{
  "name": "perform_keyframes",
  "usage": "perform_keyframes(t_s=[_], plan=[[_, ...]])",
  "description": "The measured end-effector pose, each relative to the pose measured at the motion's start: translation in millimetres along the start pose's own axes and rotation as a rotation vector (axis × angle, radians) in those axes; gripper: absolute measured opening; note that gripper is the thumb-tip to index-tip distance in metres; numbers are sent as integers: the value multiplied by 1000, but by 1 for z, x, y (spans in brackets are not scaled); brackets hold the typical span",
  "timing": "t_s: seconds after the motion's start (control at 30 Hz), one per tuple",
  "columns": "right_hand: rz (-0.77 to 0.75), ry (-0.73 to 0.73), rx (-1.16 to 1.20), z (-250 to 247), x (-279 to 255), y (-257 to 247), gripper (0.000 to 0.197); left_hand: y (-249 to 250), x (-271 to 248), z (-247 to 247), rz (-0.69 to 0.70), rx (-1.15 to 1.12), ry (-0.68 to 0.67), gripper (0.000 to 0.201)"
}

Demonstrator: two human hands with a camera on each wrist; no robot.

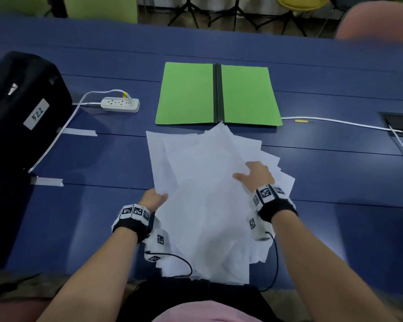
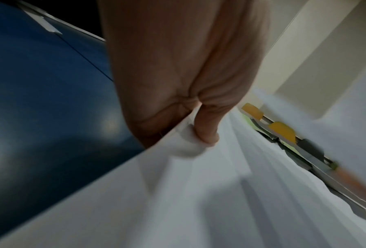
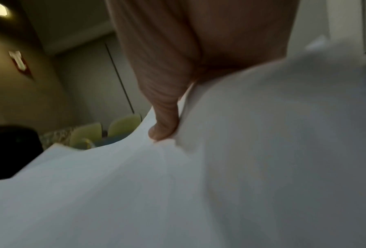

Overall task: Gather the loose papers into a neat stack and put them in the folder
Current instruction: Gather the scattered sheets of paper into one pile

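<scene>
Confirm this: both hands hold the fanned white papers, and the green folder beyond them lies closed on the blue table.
Wrong on one count: the green folder lies open, both covers flat either side of its dark spine, as the head view shows. The rest holds: left hand and right hand hold the fanned white papers on the blue table.
</scene>
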State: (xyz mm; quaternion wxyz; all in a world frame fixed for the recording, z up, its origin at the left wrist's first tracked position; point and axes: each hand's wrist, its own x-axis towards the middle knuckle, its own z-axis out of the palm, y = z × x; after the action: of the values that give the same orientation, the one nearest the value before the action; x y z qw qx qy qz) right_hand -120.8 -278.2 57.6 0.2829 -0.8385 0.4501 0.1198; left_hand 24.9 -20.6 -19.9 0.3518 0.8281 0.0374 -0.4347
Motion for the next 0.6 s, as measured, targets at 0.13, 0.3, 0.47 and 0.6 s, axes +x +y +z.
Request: perform_keyframes(t_s=[0.13,0.3,0.47,0.6], plan=[[-6,-238,-174,31,-2,10,83,6,-9,4,-37,-77,18,65],[10,-280,-241,30,4,21,77,0,-10,9,-30,-240,-22,46],[47,173,456,23,6,19,49,-1,-10,12,12,-175,-6,47],[76,36,454,38,1,20,50,-2,-14,13,22,-77,4,39]])
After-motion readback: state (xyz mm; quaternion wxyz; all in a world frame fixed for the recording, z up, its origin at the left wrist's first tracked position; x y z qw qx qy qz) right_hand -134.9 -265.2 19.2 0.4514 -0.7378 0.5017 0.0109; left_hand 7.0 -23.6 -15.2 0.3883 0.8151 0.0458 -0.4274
